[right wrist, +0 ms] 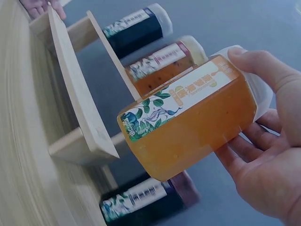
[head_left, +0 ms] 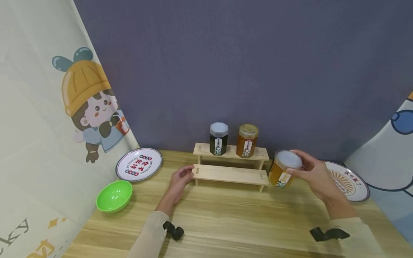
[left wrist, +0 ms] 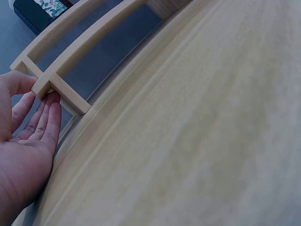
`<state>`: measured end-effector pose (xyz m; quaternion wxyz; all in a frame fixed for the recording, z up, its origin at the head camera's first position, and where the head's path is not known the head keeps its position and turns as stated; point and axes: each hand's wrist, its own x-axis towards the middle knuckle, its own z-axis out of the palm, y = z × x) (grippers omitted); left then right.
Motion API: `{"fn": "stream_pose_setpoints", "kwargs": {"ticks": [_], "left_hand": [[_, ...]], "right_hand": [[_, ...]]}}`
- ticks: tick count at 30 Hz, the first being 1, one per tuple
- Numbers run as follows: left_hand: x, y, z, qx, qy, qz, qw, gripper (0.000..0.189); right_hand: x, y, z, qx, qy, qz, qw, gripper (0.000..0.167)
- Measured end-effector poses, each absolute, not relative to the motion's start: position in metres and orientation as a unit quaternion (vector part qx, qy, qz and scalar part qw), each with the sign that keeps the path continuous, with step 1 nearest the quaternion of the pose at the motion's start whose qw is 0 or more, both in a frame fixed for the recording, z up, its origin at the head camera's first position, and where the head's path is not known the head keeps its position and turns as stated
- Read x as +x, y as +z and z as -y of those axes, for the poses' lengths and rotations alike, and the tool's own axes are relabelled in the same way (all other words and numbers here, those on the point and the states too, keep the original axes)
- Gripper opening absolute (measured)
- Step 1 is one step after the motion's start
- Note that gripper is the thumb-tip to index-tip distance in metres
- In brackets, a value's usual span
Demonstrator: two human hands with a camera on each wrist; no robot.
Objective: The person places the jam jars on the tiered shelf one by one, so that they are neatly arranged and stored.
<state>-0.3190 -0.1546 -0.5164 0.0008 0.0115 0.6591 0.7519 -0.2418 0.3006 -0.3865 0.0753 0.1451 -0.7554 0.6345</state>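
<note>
My right hand [head_left: 317,175] grips a jar of orange-yellow preserve [right wrist: 193,117] by its white lid, fingers and thumb on opposite sides. The jar is tilted beside the right end of a two-tier wooden shelf [head_left: 230,173]. At the shelf's other end, my left hand [left wrist: 30,117] pinches the lower board, thumb above and fingertips beneath. On the upper tier stand a dark jar with a white lid [head_left: 218,139] and an amber jar with a golden lid [head_left: 247,141]. Another dark jar [right wrist: 141,197] shows below the held one in the right wrist view.
A white plate with red lettering [head_left: 138,165] leans at the back left, above a green bowl [head_left: 114,196]. Behind my right hand a patterned plate [head_left: 350,181] leans at the right. A dark cloth wall [head_left: 226,64] rises behind the wooden table [head_left: 222,222].
</note>
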Motion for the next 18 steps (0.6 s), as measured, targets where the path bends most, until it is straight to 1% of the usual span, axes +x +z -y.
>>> {"fn": "stream_pose_setpoints", "kwargs": {"ticks": [6,15,18], "left_hand": [[-0.318,-0.515,0.155,0.016,0.755,-0.655,-0.002,0.039],[-0.320,-0.518,0.155,0.010,0.753,-0.658,0.003,0.039],[-0.320,-0.517,0.155,0.013,0.752,-0.659,0.002,0.039]], "right_hand": [[-0.250,-0.389,-0.276,0.160,0.613,0.770,0.070,0.062],[-0.265,-0.395,-0.240,0.169,0.588,0.790,0.032,0.074],[-0.269,-0.396,-0.229,0.175,0.595,0.785,0.018,0.074]]}}
